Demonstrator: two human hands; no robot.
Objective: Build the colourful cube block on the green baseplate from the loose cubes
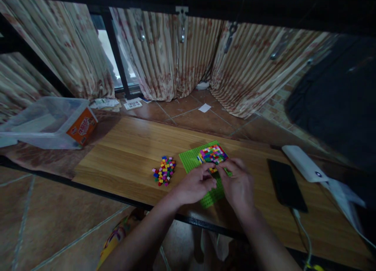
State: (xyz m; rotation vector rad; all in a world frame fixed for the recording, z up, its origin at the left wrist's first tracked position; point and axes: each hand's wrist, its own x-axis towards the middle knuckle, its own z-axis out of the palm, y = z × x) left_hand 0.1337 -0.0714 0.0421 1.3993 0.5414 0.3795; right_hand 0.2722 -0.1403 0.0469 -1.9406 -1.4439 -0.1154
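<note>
A green studded baseplate [191, 160] lies on the wooden table [132, 153]. A patch of small coloured bricks [212, 153] covers its far right corner. My left hand [194, 184] and my right hand [237, 181] meet over the plate's middle, fingertips pinched together on a small brick at the near edge of the patch; which hand holds it I cannot tell. A loose heap of small coloured bricks [164, 171] sits on the table left of the plate, a short way from my left hand.
A black phone [286, 186] with a cable lies right of my hands, a white power bank [304, 163] beyond it. A clear plastic box [47, 122] with an orange label stands at the far left. Curtains hang behind; tiled floor lies around.
</note>
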